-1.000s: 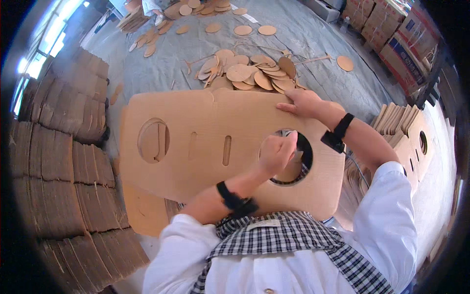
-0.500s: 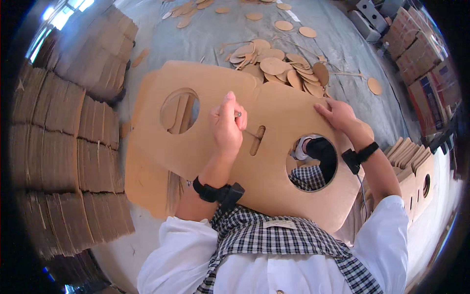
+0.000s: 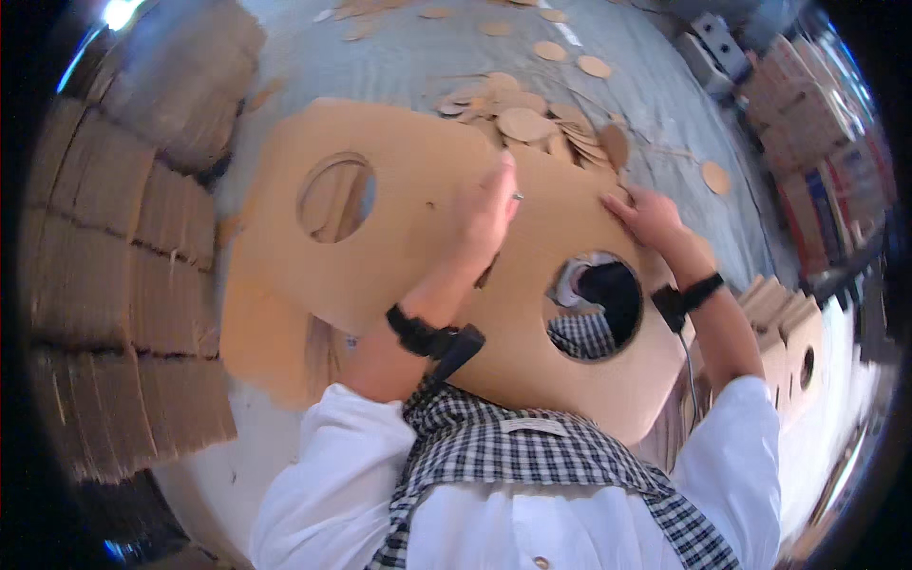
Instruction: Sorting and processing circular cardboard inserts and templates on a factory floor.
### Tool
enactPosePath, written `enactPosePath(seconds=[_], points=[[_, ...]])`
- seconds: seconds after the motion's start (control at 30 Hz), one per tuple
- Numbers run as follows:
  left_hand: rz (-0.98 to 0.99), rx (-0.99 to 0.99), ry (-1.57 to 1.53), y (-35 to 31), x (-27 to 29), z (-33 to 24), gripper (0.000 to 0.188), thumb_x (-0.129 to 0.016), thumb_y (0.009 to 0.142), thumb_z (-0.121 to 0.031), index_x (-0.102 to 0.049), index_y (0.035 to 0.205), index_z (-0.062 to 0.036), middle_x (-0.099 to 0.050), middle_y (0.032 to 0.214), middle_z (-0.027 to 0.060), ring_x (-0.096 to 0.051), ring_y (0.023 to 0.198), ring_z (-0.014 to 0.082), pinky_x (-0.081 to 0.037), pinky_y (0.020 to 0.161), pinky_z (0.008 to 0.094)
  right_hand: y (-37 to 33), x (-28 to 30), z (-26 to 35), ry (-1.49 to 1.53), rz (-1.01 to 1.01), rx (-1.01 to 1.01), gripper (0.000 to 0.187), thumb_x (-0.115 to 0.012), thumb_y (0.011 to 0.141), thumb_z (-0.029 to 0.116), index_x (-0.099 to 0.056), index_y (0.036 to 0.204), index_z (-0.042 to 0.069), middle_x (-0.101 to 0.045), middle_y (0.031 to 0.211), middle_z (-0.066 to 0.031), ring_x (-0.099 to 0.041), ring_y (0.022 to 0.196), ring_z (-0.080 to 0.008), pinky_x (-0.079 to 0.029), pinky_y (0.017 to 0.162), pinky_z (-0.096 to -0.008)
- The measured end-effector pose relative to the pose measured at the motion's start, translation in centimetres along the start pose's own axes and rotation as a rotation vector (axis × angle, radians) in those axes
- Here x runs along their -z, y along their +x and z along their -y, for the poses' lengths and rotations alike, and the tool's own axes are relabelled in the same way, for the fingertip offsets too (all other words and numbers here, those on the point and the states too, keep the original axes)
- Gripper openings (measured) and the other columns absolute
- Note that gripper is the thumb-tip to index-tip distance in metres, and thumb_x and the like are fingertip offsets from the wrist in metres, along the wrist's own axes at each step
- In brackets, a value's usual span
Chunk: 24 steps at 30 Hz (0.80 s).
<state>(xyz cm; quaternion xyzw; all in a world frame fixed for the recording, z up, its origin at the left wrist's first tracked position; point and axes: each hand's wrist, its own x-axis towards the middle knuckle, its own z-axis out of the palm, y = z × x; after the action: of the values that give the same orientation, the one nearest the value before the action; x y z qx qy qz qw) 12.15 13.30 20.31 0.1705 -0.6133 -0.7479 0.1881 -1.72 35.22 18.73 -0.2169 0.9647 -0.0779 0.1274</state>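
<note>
The big cardboard sheet [image 3: 532,247] is flat, brown and smooth, with rounded corners and two large round holes. It sits slantwise right in front of the person's checked apron [image 3: 532,448]. The right hand [image 3: 646,217] pinches its far edge, thumb on top and fingers tucked behind. The left hand [image 3: 489,218] is over the middle of the sheet, its fingers pointing away from the person. It is blurry, with a small grey bit beside it, so I can't tell how tightly it is closed. Past the sheet, thin round discs [image 3: 525,124] lie heaped on a wrinkly grey ground cover [image 3: 380,62]. Tall cardboard piles [image 3: 85,275] stand on the left, and boxes [image 3: 807,114] on the right.
</note>
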Motion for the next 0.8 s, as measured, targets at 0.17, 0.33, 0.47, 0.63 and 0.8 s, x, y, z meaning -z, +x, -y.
enactPosePath(seconds=[0.17,0.33,0.47,0.63,0.8], points=[[0.120,0.170,0.386,-0.6,1.0,2.6,0.049,-0.041,0.092,-0.038,-0.039,0.053,-0.0070,-0.039,0.050,0.0013,-0.037,0.047,0.0114,-0.031,0.048,0.0297,-0.1,-1.1,-1.0,0.003,0.044,0.023,0.065,-0.041,0.081,0.065,-0.060,0.088,0.003,-0.063,0.089,-0.0190,-0.059,0.088,-0.0347,-0.045,0.076,-0.0429],[0.137,0.010,0.339,-1.0,1.1,4.1,0.053,-0.040,0.092,-0.038,-0.045,0.049,-0.0073,-0.040,0.044,0.0003,-0.037,0.040,0.0098,-0.027,0.041,0.0285,0.5,-1.3,-1.1,0.017,-0.025,0.034,0.064,-0.040,0.081,0.065,-0.059,0.085,0.004,-0.063,0.088,-0.0177,-0.059,0.088,-0.0340,-0.045,0.075,-0.0427],[-0.083,-0.491,-0.419,-1.1,6.2,-3.4,0.043,-0.038,0.094,-0.028,-0.032,0.054,-0.0131,-0.027,0.044,-0.0014,-0.023,0.038,0.0098,-0.019,0.037,0.0247,-0.1,-0.9,-0.4,0.061,0.077,-0.042,0.063,-0.041,0.081,0.064,-0.059,0.087,0.004,-0.064,0.085,-0.0172,-0.059,0.086,-0.0344,-0.045,0.076,-0.0430],[-0.394,-0.313,-0.383,1.3,9.0,-4.2,0.042,-0.040,0.093,-0.027,-0.032,0.055,-0.0122,-0.024,0.042,-0.0020,-0.020,0.037,0.0089,-0.015,0.037,0.0252,0.5,-2.4,-1.2,0.076,0.028,0.015,0.062,-0.043,0.081,0.063,-0.060,0.092,0.004,-0.064,0.085,-0.0170,-0.059,0.086,-0.0347,-0.045,0.075,-0.0424],[-0.396,-0.327,-0.318,2.3,10.1,-3.8,0.041,-0.044,0.091,-0.025,-0.033,0.054,-0.0125,-0.026,0.043,-0.0021,-0.023,0.036,0.0089,-0.018,0.036,0.0250,0.8,-2.8,-1.1,0.099,-0.013,-0.002,0.062,-0.042,0.082,0.062,-0.060,0.099,0.006,-0.063,0.089,-0.0191,-0.059,0.089,-0.0356,-0.045,0.076,-0.0425]])
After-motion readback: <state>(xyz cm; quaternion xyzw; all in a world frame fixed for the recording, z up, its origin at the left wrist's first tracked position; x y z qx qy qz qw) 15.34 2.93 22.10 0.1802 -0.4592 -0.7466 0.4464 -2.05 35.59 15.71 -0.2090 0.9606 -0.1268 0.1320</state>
